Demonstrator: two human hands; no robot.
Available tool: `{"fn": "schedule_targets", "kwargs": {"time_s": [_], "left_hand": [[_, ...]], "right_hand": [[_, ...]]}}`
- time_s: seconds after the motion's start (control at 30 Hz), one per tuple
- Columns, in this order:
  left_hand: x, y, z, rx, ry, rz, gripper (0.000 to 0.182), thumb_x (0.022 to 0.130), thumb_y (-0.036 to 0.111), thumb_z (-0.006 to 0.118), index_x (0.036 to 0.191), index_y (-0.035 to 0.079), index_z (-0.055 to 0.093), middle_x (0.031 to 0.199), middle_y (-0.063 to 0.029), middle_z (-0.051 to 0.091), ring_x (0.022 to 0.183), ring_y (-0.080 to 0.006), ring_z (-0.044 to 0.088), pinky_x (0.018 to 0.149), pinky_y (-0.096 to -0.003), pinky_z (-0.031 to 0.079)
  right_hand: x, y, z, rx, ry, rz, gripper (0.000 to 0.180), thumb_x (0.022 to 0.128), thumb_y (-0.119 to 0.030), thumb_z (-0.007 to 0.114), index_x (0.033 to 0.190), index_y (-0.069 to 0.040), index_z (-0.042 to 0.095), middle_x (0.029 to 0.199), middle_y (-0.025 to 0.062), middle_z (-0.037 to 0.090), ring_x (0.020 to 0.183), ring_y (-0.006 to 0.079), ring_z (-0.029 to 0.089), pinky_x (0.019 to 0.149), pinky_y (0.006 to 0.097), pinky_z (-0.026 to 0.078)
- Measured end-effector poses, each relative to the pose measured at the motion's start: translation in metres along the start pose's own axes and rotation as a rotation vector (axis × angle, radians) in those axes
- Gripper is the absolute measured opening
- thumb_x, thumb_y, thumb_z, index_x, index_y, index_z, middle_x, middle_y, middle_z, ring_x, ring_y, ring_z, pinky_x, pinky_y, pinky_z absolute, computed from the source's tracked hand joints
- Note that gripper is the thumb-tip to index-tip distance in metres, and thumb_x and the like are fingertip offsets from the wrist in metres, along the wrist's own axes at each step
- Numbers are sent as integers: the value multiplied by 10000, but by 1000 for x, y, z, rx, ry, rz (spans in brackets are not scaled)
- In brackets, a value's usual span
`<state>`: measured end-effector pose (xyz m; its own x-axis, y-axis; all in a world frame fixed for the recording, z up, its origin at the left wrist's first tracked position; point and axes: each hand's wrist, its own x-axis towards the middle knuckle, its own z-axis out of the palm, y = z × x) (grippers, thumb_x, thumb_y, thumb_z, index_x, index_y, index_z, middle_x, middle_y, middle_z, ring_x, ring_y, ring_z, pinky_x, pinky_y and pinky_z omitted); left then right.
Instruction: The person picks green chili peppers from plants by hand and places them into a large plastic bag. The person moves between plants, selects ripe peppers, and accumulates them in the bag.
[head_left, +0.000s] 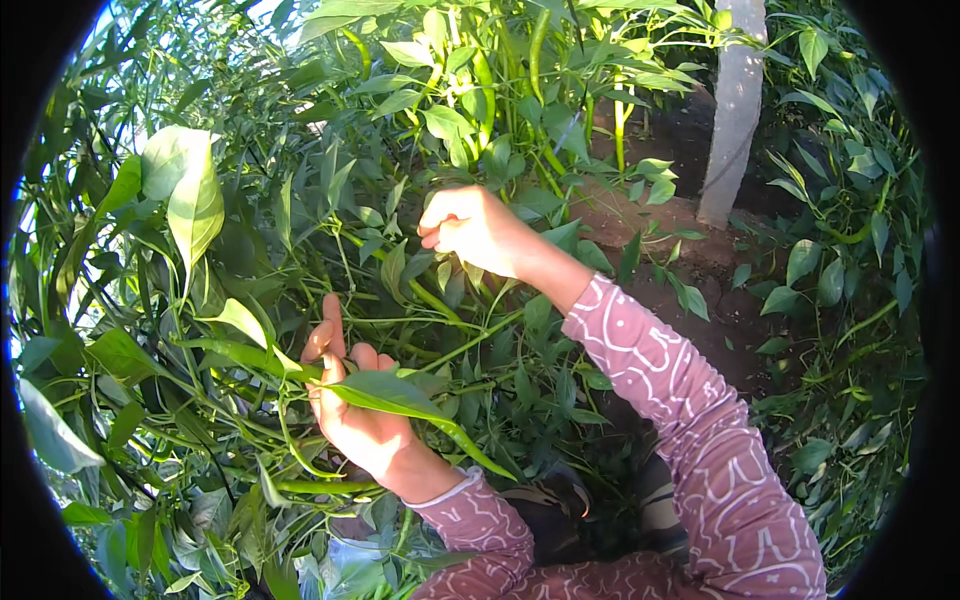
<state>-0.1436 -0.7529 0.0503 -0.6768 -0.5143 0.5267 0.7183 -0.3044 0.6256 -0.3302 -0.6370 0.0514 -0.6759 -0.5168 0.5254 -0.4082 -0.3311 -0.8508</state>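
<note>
My left hand (356, 409) is among the pepper plants at left of centre, palm up with bent fingers. A long green chili pepper (251, 356) reaches its fingertips, and a broad leaf (390, 394) lies across the palm. Another slender green pepper (469, 442) slants down past the wrist. Leaf and pepper partly hide the fingers, so a hold cannot be made out. My right hand (469, 229) is higher up, just above the foliage, its fingers curled in and nothing visible in them. Below it a green pepper (435, 300) hangs among stems.
Dense pepper plants surround both hands. More peppers (485, 94) hang at the top. A pale post (733, 112) stands in bare soil (637, 214) at upper right, with another leafy row (840, 277) beyond. Clear plastic (349, 566) shows at the bottom.
</note>
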Motion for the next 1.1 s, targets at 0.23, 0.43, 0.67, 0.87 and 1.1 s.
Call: {"fn": "schedule_targets", "kwargs": {"time_s": [0.23,0.43,0.67,0.87,1.1], "left_hand": [[1,4,-7,-14,-35,-10,316,932,161,468,1188,-20,497,1418,-264,285,505,-73,384,506,-231,404],[6,3,-19,-98,-226,-61,388,977,224,352,1259,-26,442,1448,-262,213,525,-100,400,543,-276,433],[5,5,-20,-302,-238,-105,414,958,263,409,1231,-48,423,1468,-247,173,540,-128,419,548,-304,404],[0,5,-8,-239,-158,-97,440,923,316,486,1225,-4,484,1427,-244,289,521,-96,387,492,-241,343],[-1,6,-1,-135,-170,-63,400,929,346,458,1126,5,528,1336,-253,395,523,-89,377,499,-225,343]], "right_hand": [[50,33,23,-528,-428,144,209,739,-62,541,914,33,604,865,214,632,808,327,618,696,375,470],[63,48,0,-329,-385,34,156,752,-137,605,845,-13,625,713,71,628,709,170,598,654,300,464],[49,-101,-41,-200,379,-875,130,850,-133,559,810,-17,600,652,48,576,553,131,559,510,253,460],[5,-151,-48,-552,-30,-869,126,740,-160,568,677,-53,588,588,79,535,536,214,531,526,322,465],[4,-74,7,-331,-209,171,209,815,-193,562,800,16,564,708,52,576,614,138,545,580,291,451]]}}
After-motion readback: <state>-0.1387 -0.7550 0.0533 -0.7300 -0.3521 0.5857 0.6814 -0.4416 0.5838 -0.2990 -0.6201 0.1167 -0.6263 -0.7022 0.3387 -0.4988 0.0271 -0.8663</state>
